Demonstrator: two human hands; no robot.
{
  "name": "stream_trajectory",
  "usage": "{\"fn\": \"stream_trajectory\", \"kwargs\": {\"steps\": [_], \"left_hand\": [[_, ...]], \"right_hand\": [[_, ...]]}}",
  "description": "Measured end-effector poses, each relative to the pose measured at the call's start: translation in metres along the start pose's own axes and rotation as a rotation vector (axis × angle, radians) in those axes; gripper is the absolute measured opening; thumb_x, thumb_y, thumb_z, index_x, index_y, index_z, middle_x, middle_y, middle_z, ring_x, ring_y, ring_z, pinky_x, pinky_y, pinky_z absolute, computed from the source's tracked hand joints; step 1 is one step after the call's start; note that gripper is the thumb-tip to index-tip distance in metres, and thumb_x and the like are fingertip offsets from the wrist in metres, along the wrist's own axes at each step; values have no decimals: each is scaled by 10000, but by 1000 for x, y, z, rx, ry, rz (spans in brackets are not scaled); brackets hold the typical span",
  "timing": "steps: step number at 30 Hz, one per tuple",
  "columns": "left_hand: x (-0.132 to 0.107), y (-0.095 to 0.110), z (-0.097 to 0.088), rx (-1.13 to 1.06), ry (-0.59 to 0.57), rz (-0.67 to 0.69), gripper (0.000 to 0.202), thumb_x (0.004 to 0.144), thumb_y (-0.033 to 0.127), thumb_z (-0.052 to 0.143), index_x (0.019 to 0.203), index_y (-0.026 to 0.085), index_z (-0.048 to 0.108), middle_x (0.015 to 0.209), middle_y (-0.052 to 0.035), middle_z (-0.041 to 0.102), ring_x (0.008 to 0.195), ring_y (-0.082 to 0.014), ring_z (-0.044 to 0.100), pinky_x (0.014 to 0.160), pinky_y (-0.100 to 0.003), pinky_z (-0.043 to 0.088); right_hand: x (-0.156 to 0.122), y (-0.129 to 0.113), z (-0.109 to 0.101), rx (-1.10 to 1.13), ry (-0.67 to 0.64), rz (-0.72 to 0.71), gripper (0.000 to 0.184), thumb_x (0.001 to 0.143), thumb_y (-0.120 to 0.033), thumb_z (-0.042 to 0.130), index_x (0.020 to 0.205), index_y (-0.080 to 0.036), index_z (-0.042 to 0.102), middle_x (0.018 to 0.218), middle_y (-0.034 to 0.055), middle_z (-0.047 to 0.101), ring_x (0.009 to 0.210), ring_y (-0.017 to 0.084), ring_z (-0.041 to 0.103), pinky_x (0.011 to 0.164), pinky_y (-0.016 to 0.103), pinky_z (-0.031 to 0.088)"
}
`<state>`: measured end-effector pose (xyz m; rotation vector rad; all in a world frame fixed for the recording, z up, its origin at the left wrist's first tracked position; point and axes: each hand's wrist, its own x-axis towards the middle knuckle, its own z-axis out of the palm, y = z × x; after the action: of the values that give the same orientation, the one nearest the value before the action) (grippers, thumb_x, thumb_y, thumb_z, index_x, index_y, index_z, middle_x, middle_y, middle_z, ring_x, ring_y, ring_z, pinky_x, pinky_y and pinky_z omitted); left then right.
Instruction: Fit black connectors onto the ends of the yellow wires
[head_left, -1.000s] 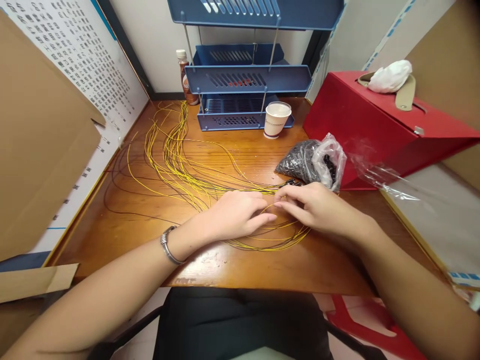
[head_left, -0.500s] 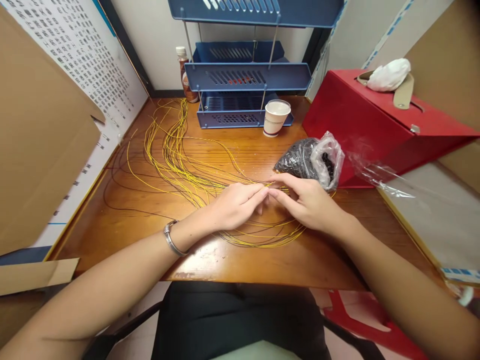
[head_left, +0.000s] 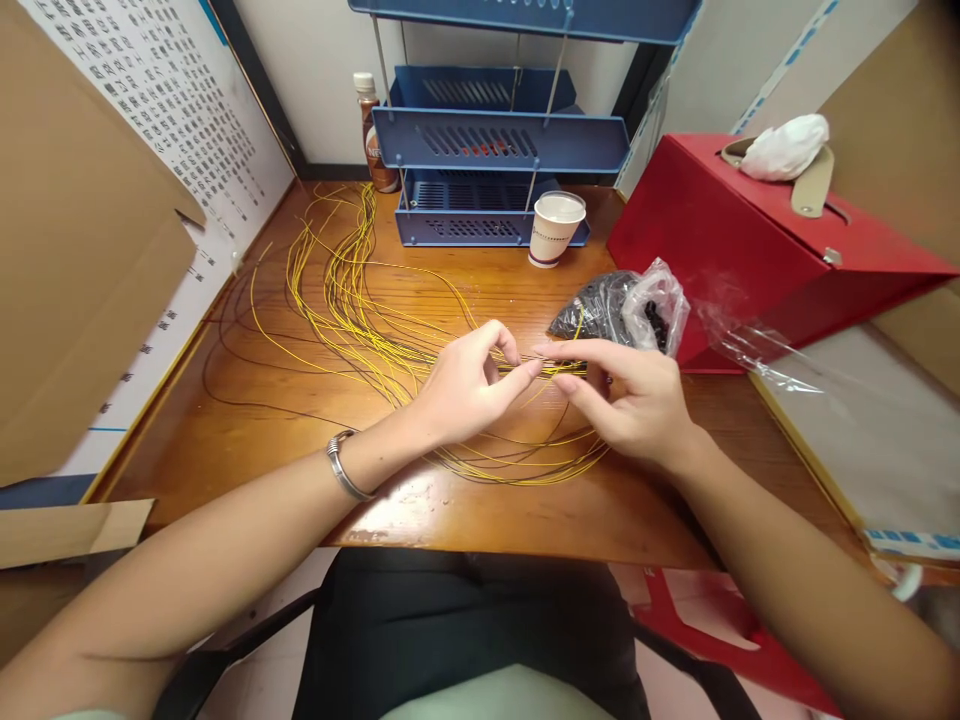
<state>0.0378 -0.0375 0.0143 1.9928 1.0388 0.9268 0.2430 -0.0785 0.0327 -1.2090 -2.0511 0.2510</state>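
A loose bundle of thin yellow and dark wires (head_left: 360, 330) lies across the wooden table, and some strands loop round below my hands. Over the right part of the bundle is my left hand (head_left: 476, 380), its thumb and fingers curled together in a pinch at a thin wire; the exact hold is hard to see. Facing it, my right hand (head_left: 637, 395) has thumb and forefinger apart, close to the left fingertips, and its other fingers are hidden. Wire ends pass beside and under the right hand. Behind it lies a clear plastic bag (head_left: 600, 305) of small black pieces.
A blue tiered desk rack (head_left: 495, 145) stands at the back, with a brown bottle (head_left: 373, 140) at its left and a paper cup (head_left: 556, 230) in front. A red box (head_left: 720, 250) takes up the right side. Cardboard (head_left: 82, 260) borders the left.
My fingertips, pressed close together before, have moved apart. The left forefinger has lifted into a curl, and the right thumb and forefinger have spread. The view has shifted slightly.
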Motion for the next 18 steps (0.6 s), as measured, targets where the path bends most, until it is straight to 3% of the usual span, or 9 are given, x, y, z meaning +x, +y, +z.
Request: {"fn": "stream_trajectory", "kwargs": {"steps": [4, 7, 12, 15, 18], "left_hand": [[-1, 4, -1, -155, 35, 85, 205, 921, 321, 611, 1030, 148, 614, 1063, -58, 709, 611, -68, 559, 620, -239, 478], [-2, 6, 1, -214, 11, 100, 311, 952, 326, 587, 1198, 141, 635, 1205, -80, 714, 639, -74, 593, 635, -239, 505], [-4, 4, 3, -220, -76, 155, 244, 970, 309, 567, 970, 142, 745, 906, -39, 782, 702, -111, 663, 665, -227, 526], [-4, 1, 4, -201, -26, 177, 213, 959, 281, 594, 927, 154, 762, 868, -28, 790, 745, -121, 705, 719, -225, 559], [-3, -1, 6, -231, 59, 166, 179, 954, 265, 614, 959, 163, 761, 915, -31, 799, 821, -131, 739, 788, -230, 587]], "right_hand": [[1, 3, -1, -30, 45, 31, 199, 926, -325, 574, 842, -206, 710, 708, 50, 734, 481, 121, 525, 507, 275, 414], [2, 5, 3, 28, -61, -112, 191, 921, -259, 560, 774, -199, 665, 639, 26, 688, 503, 119, 539, 521, 259, 414], [2, 3, 14, 112, -225, -275, 229, 914, -231, 564, 690, -200, 606, 538, -33, 568, 476, 90, 441, 507, 237, 352], [2, 3, 17, 133, -230, -281, 216, 914, -233, 574, 704, -201, 613, 519, -44, 552, 455, 83, 426, 493, 235, 340], [0, 4, 18, 144, -167, -204, 87, 909, -241, 602, 846, -211, 653, 541, -55, 578, 431, 77, 453, 482, 220, 367]]}}
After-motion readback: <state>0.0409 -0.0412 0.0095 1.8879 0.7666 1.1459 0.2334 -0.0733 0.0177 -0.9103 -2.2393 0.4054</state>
